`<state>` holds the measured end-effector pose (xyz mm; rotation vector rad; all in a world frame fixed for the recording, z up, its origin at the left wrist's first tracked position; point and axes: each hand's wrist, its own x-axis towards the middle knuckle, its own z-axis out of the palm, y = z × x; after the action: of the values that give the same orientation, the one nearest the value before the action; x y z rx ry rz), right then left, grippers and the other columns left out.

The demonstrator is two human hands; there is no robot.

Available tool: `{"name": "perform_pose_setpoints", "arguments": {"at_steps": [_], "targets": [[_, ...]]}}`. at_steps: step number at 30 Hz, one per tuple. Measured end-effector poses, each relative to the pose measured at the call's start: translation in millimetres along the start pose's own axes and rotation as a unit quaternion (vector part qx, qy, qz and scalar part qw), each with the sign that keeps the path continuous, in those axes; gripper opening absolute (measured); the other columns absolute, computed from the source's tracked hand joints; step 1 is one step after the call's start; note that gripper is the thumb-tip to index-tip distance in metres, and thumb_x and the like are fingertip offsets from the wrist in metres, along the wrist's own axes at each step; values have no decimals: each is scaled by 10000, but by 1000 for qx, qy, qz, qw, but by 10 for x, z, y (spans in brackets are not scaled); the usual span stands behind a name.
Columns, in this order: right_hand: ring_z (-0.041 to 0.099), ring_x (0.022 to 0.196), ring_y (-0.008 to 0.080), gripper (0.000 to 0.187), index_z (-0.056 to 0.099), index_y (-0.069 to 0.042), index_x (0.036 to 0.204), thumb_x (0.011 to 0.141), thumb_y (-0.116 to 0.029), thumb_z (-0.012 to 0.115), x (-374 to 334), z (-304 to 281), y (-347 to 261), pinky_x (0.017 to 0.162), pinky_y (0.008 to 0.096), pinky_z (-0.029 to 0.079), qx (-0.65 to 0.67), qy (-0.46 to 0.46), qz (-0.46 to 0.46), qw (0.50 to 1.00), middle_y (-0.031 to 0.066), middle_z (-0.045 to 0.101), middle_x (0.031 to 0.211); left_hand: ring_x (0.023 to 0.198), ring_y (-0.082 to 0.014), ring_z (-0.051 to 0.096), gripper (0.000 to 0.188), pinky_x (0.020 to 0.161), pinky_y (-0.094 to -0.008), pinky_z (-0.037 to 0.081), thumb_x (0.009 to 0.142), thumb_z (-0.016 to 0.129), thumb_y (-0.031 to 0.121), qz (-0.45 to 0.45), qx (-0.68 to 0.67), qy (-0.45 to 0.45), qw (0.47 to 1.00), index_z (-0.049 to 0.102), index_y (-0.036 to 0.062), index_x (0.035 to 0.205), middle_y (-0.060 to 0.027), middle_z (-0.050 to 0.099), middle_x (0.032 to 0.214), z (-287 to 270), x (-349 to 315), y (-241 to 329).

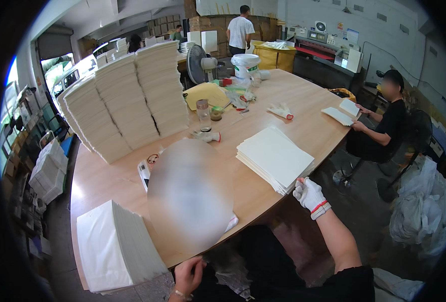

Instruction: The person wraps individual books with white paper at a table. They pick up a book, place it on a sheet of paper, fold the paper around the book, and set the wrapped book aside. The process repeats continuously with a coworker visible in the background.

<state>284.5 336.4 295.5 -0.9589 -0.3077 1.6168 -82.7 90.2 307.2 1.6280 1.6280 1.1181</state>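
Observation:
My right hand [309,195], in a white glove with bare fingertips and a red cuff, is at the near right edge of a stack of cream paper sheets [275,155]. Its fingers are curled closed against that edge; what they grip is hidden. My left hand [188,276] is bare and closed, low by the table's front edge, with nothing visible in it. A large blurred patch hides the tabletop between the hands, with a bit of white cloth [232,221] showing at its right side. A thick leaning stack of white sheets [107,246] stands at the near left.
Tall paper stacks [127,98] rise at the back left of the wooden table [263,209]. Beyond the blur are a glass jar [203,115], loose gloves [280,111], a white bucket [245,65] and a fan [197,64]. A seated co-worker [386,118] holds sheets at the right.

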Motion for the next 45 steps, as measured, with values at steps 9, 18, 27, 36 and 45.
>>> {"name": "perform_pose_setpoints", "arguments": {"at_steps": [9,18,27,36,45], "targets": [[459,439,97,134,479,-137,862,809,-249,529,255,472,-408,317,193,338,-161,65,-1,985,4,482,631,872,-304,518,264,774,-402,431,746,511,118,-45,476,-89,874,525,23,992,-153,520,984,625,1086,-842],[562,646,147,332,417,-8,1106,816,-163,458,-953,66,169,531,250,465,-336,-214,-135,907,79,561,843,808,-270,528,98,677,-359,462,719,481,70,12,460,0,888,564,48,767,-136,536,803,647,1234,-1297],[396,412,83,186,462,-89,975,812,-171,421,-1501,-114,1123,348,207,303,-219,-141,142,955,18,492,653,788,-271,546,170,699,-351,456,733,514,102,75,366,207,904,582,29,871,-125,566,822,372,1033,-1235],[406,461,59,208,447,-107,1030,834,-170,416,-1698,40,1342,363,184,319,-166,-75,120,976,5,499,743,610,-183,623,221,526,-250,480,830,477,118,-209,-186,64,958,527,-66,942,-129,615,726,249,985,-953],[375,445,39,212,430,-121,1021,863,-262,440,-1933,-62,1398,358,190,324,-190,-98,166,963,-24,453,678,742,-229,594,494,658,-308,480,805,528,115,13,-190,343,920,297,-44,1211,-119,597,889,1357,598,-1009]]}}
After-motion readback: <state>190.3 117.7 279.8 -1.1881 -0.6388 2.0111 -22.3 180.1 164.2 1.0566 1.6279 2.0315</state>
